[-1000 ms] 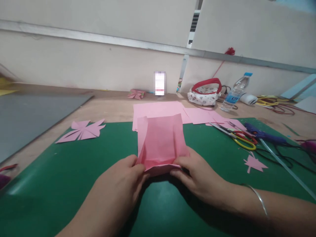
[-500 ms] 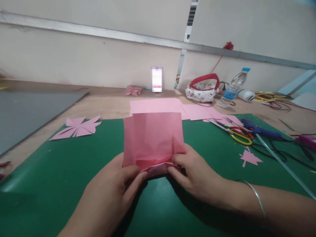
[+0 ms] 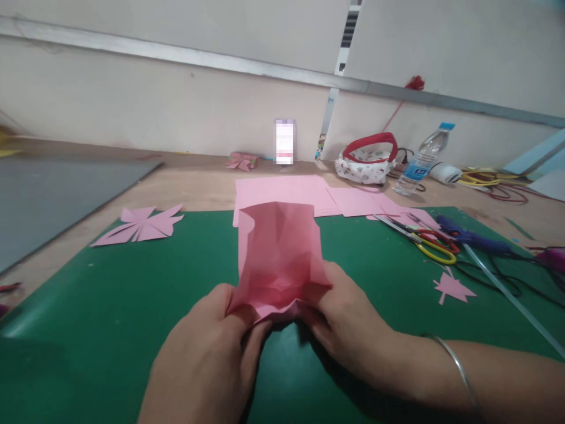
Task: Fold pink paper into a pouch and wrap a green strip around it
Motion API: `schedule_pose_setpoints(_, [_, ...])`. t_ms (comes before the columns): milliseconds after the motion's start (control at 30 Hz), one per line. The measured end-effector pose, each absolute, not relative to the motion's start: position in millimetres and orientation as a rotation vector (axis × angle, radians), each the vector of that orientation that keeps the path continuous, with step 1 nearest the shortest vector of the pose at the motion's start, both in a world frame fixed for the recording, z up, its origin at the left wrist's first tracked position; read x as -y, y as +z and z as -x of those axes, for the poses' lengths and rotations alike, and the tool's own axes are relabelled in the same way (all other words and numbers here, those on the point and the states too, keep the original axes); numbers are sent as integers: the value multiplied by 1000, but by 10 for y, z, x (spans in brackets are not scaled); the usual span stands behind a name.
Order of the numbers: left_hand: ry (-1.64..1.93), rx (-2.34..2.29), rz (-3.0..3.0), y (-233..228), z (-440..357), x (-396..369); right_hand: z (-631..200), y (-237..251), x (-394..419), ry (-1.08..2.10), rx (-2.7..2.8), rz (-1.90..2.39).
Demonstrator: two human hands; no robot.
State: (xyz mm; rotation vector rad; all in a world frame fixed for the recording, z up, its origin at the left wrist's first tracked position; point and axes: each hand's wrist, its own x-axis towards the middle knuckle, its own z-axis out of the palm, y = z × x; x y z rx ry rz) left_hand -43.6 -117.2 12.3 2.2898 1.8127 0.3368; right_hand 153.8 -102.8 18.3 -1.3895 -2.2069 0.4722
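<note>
Firmly between both hands, pink paper

Soft, even indoor light, a little flat and hazy.

The room was moderately bright, lit from overhead with no hard beam; shadows stayed faint, darkest under the left hand and right hand on the green mat. A pale sheen of glare lay along the mat's near left edge. The wide lens bowed the wall rail and stretched the corners. The near forearms were soft and blurred, the far clutter by the water bottle slightly smeared, and a small patch by the wall was pixelated.
</note>
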Motion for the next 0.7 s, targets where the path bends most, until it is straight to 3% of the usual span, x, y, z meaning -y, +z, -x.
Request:
schedule_pose_setpoints(233, [451, -1673, -1962, 113, 459, 1191, -1578, 243, 1033, 547, 2215, 1353])
schedule_pose_setpoints(533, [461, -1888, -2219, 211, 335, 1192, -1583, 134, 986, 440, 2216, 1347])
schedule_pose_setpoints(700, [591, -1866, -2158, 268, 312, 1151, -1571, 145, 980, 558, 2172, 1417])
